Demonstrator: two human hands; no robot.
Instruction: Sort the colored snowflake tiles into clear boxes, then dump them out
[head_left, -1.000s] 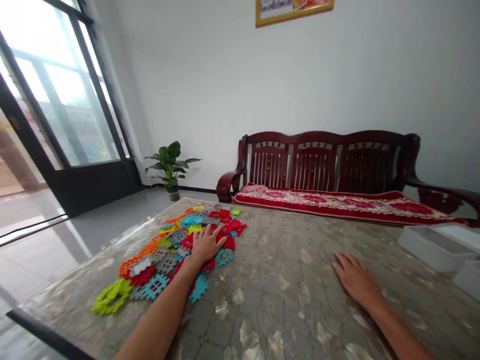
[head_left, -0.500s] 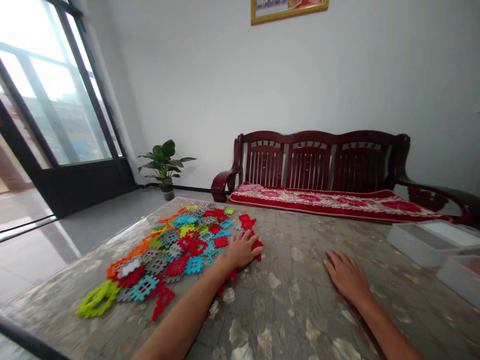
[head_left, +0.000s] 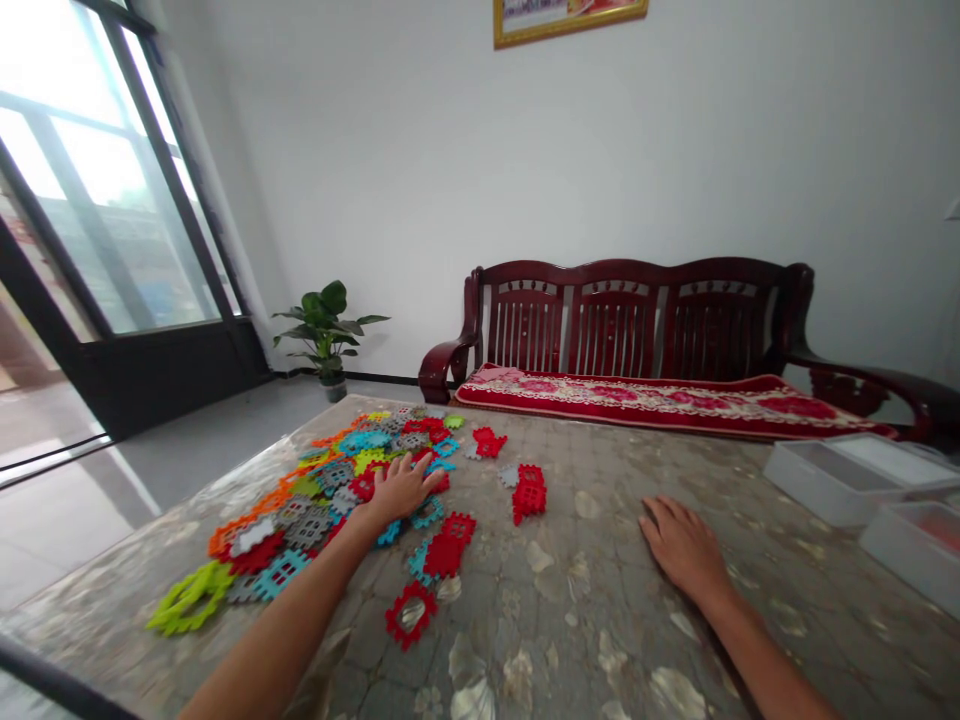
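Observation:
On the left half of the table [head_left: 577,600] lies a loose heap of flat plastic interlocking pieces [head_left: 304,520] in red, blue, grey, orange and lime green. My left hand [head_left: 405,488] rests palm down on the heap's right side with its fingers spread, covering some pieces. Apart from the heap lie a red window-like piece [head_left: 530,490], another red piece [head_left: 489,441], a red solid piece [head_left: 450,552] over a blue one, and a red ring-shaped piece [head_left: 412,614]. My right hand [head_left: 684,540] lies flat on the tabletop, fingers stretched out, touching no piece.
Two translucent plastic boxes stand at the table's right edge: one farther back [head_left: 832,485], one nearer [head_left: 911,550] with something red inside. Behind the table is a dark red wooden bench [head_left: 615,330] with a red runner. A potted plant [head_left: 326,325] stands at the back left.
My left hand has moved left from the red pieces onto the heap, uncovering several red pieces on the right. My right hand stays put. The view has shifted slightly.

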